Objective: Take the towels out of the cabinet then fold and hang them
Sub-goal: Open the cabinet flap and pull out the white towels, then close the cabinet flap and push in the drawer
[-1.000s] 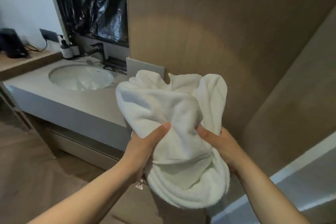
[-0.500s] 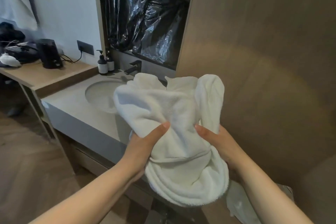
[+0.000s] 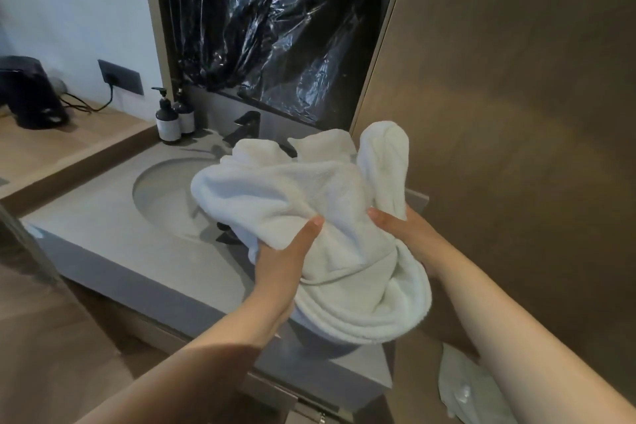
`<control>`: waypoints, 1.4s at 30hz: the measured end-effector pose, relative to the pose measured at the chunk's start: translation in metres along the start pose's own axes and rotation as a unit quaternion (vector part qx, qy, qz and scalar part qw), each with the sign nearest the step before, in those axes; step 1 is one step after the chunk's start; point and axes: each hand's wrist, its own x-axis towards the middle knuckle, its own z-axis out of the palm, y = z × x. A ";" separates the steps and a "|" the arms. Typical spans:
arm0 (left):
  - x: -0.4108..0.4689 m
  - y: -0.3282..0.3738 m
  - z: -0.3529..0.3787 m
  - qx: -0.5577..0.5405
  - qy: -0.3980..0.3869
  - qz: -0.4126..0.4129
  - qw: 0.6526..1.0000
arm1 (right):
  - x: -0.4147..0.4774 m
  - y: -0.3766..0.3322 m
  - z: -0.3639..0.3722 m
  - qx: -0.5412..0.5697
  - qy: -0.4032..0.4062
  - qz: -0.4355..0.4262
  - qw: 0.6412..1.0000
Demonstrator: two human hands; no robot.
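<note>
Head view
Towel: white towel (image 3: 309, 210), bunched, held in the air above the front right of the tabletop (image 3: 113, 251).
Left hand: left hand (image 3: 282, 268) grips the towel's lower left; thumb on front, fingers hidden behind the cloth.
Right hand: right hand (image 3: 406, 234) grips the right fold; thumb on front, fingers hidden.
Containers: round basin (image 3: 161, 196) sunk in the tabletop, its right side covered by the towel; two dark pump bottles (image 3: 167, 120) at back left, contents unreadable.
Edges: wood panel (image 3: 516, 113) just right of the towel; floor (image 3: 51, 354) shows left of the tabletop.

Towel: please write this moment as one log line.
towel: bunched | left hand: grips towel | right hand: grips towel | sink: behind towel
</note>
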 end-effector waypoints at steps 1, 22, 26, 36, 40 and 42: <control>0.009 -0.011 0.003 0.005 0.016 -0.007 1.000 | 0.009 0.007 -0.003 -0.003 0.005 0.016 1.000; 0.076 -0.028 -0.033 0.589 -0.155 0.219 0.763 | -0.039 0.124 0.067 -0.213 0.349 0.159 0.899; 0.105 -0.040 -0.033 0.679 -0.244 0.130 0.680 | -0.023 0.131 0.065 -0.147 0.379 0.133 0.904; 0.133 -0.079 -0.004 0.706 -0.271 0.110 0.645 | 0.033 0.135 0.003 -0.178 0.409 0.126 0.886; 0.133 -0.082 -0.005 0.712 -0.272 0.114 0.637 | 0.015 0.139 0.008 -0.183 0.382 0.123 0.897; 0.127 -0.077 -0.008 0.710 -0.273 0.130 0.636 | -0.003 0.138 0.012 -0.165 0.389 0.111 0.899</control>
